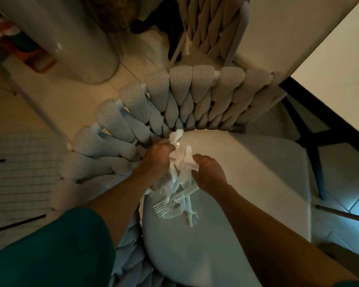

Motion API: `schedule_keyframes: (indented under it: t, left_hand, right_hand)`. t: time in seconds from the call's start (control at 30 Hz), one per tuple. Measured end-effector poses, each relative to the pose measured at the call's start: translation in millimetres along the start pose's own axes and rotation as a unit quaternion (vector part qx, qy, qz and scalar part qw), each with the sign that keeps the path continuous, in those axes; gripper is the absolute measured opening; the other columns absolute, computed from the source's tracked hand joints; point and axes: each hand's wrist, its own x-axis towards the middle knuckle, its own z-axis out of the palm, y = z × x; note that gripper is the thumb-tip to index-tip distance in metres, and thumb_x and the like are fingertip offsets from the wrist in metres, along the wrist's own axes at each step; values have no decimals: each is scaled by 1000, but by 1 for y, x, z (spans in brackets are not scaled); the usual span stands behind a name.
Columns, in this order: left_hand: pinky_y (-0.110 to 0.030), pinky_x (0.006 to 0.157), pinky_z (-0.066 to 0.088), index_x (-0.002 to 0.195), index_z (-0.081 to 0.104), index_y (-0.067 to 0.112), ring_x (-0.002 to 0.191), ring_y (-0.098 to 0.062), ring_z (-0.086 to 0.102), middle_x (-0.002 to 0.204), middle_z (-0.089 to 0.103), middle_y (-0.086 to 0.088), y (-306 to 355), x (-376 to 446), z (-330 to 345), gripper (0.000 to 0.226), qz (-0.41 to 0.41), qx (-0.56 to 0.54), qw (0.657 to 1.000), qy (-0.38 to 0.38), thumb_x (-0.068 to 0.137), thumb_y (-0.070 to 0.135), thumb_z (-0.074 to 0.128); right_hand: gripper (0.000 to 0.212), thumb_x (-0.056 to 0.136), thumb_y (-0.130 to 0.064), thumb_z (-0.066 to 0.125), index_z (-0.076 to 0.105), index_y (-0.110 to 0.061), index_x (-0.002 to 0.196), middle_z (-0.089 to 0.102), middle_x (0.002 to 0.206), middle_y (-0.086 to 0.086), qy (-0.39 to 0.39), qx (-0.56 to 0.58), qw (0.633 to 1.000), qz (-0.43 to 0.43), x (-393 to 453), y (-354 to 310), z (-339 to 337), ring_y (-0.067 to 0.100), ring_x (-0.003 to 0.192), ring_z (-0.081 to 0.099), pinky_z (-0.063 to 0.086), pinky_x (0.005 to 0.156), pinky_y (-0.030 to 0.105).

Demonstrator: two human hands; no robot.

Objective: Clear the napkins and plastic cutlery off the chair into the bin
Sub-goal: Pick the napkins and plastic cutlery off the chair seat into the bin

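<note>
A chair with a pale seat cushion [247, 183] and a thick woven rope backrest [195, 96] fills the middle of the view. Crumpled white napkins [182, 154] are bunched between both hands near the back of the seat. My left hand [155, 162] is closed on the napkins and a bundle of white plastic cutlery [174, 201], whose forks and handles hang below the hands over the cushion. My right hand [207, 172] grips the napkins from the right side.
A tall white cylindrical bin [75, 38] stands on the tiled floor at the upper left. A white table [311, 38] with dark legs is at the upper right. A second woven chair [211, 23] is behind. A gridded mat [19, 168] lies at the left.
</note>
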Motion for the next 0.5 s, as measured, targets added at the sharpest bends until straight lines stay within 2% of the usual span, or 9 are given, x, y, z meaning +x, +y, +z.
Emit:
schedule_keyframes:
  t: [0.07, 0.17, 0.27, 0.33, 0.43, 0.5]
  left_hand:
    - [-32, 98, 42, 113, 66, 5, 113, -28, 55, 120, 60, -12, 4, -2, -5, 31, -2, -10, 1000, 14, 84, -1, 58]
    - [-30, 95, 43, 113, 67, 7, 111, -27, 57, 118, 63, -12, 16, -13, -16, 29, -2, -29, 1000, 9, 87, 3, 55]
    - [-31, 92, 45, 113, 66, 14, 110, -28, 58, 118, 63, -11, 31, -33, -24, 29, -12, -43, 999, 5, 88, 7, 53]
    - [-32, 87, 48, 109, 65, 14, 103, -30, 60, 112, 65, -14, 45, -50, -25, 26, -14, -56, 998, 15, 88, 6, 53]
    - [-34, 78, 49, 105, 61, 14, 91, -32, 61, 97, 67, -16, 73, -75, -22, 19, -12, -44, 999, 28, 90, 8, 51]
    - [-37, 71, 48, 103, 53, 14, 84, -33, 61, 89, 66, -16, 98, -96, -19, 13, -7, -35, 999, 26, 91, 10, 49]
  right_hand:
    - [20, 84, -16, 60, 65, -19, 104, 69, 97, 4, 15, 39, 999, 16, -6, 2, 1, 24, 87, 63, 54, 79, 37]
    - [18, 83, -10, 55, 68, -17, 94, 68, 88, 3, 23, 106, 993, 40, -22, 5, -9, 19, 73, 59, 45, 63, 24]
    - [16, 81, -10, 56, 68, -17, 89, 69, 83, 5, 41, 152, 987, 43, -48, 13, -26, 15, 65, 55, 39, 53, 20]
    - [14, 82, -11, 59, 69, -15, 91, 68, 83, 3, 51, 184, 981, 44, -68, 20, -37, 15, 67, 55, 39, 53, 17]
    - [17, 84, -12, 60, 70, -15, 98, 69, 90, 3, 66, 219, 972, 58, -99, 32, -49, 18, 76, 60, 43, 66, 21]
    - [17, 83, -11, 60, 70, -15, 96, 69, 88, 4, 74, 235, 967, 62, -125, 44, -56, 20, 75, 61, 42, 65, 21]
